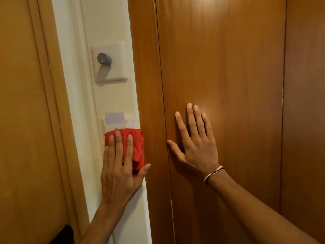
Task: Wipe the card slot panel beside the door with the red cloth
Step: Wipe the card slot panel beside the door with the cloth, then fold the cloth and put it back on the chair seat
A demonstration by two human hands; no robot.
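On the white wall strip [112,103] btw two wood surfaces, we've got our left hand [119,166] pressing the red cloth [136,147] flat over the lower part of the card slot panel [112,126]; fingers straight, slightly spread, thumb out to the right, not gripping, just palming the cloth on. Right hand [195,140] is flat on the door [219,85], fingers splayed, holding nothing, looks like bracing. Panel sits just left of the door frame [147,85], top edge w/ a white key card [115,118] sticking up still uncovered. To do the wipe well, we judge: keep even flat pressure, stroke up over the panel face and edges, go easy near the card so it doesn't get knocked out, keep cloth folded so it doesn't snag the slot. Count: 1 cloth, 1 card panel, 1 card, 1 dimmer-type knob switch [104,59] above on its own plate, 2 hands, 1 wrist band [213,174] on right wrist.
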